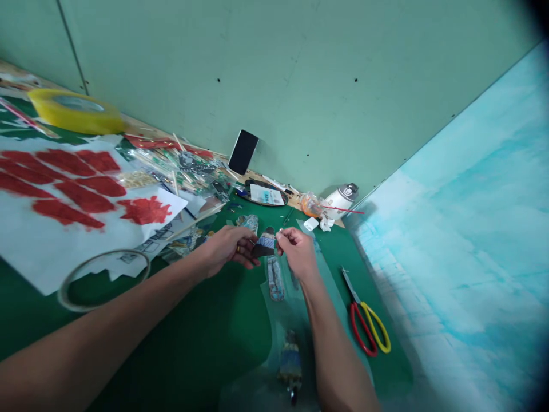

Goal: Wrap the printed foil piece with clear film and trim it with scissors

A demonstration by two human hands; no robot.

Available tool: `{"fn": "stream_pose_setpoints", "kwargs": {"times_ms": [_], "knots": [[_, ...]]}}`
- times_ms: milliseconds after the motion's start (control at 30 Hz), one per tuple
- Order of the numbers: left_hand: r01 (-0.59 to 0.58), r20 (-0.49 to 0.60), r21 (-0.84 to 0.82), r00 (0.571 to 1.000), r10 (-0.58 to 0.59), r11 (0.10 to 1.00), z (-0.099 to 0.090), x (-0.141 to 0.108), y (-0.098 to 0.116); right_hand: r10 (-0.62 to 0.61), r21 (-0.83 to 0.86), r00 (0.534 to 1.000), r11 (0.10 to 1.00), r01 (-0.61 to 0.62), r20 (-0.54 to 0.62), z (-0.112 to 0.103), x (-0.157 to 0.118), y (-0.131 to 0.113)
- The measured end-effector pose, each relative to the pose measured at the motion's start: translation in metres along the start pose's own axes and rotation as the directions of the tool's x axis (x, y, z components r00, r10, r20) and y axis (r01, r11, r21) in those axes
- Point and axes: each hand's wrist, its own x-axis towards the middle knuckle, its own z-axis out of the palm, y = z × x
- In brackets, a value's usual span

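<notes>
Between my hands is a small painted cutout piece (266, 240), dark with a blue and white patterned band. My left hand (234, 249) grips it from the left, with a ring on one finger. At its right edge, my right hand (295, 246) is closed in a pinch; what sits between those fingertips is too small to make out. Under the hands lies a long patterned cutout (275, 280) on a clear plastic sheet (334, 286). Another patterned cutout (247, 223) rests just beyond my left hand. Nearer to me lies a blue and tan painted figure piece (290, 363).
Scissors (362, 320) with red and yellow handles lie right. Left are white paper with red painted shapes (81, 183), yellow tape (77, 111), a pale ring (64, 292) and a pile of bagged sticks (171, 163). A phone (243, 151) leans against the wall; a white bottle (343, 197) stands behind.
</notes>
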Motion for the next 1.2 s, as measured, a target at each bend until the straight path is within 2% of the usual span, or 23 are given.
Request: {"fn": "stream_pose_setpoints", "kwargs": {"times_ms": [267,400,933,1200], "knots": [[-0.048,-0.052,0.138,0.997,0.056,0.989,0.003,0.007,-0.008,0.019,0.023,1.0,1.0,-0.019,0.013,-0.001,0.003,0.011],[-0.05,-0.043,0.168,0.997,0.058,0.985,0.001,0.011,-0.013,0.035,0.042,0.999,0.998,-0.036,0.015,-0.001,0.004,0.013],[0.011,0.045,0.076,0.999,-0.015,0.997,0.001,0.005,-0.007,0.064,0.155,0.998,0.986,-0.065,0.01,-0.001,0.004,0.012],[0.063,0.046,-0.068,0.997,-0.06,0.996,0.002,-0.004,0.003,0.062,0.179,0.998,0.982,-0.059,-0.012,-0.005,0.005,0.011]]}}
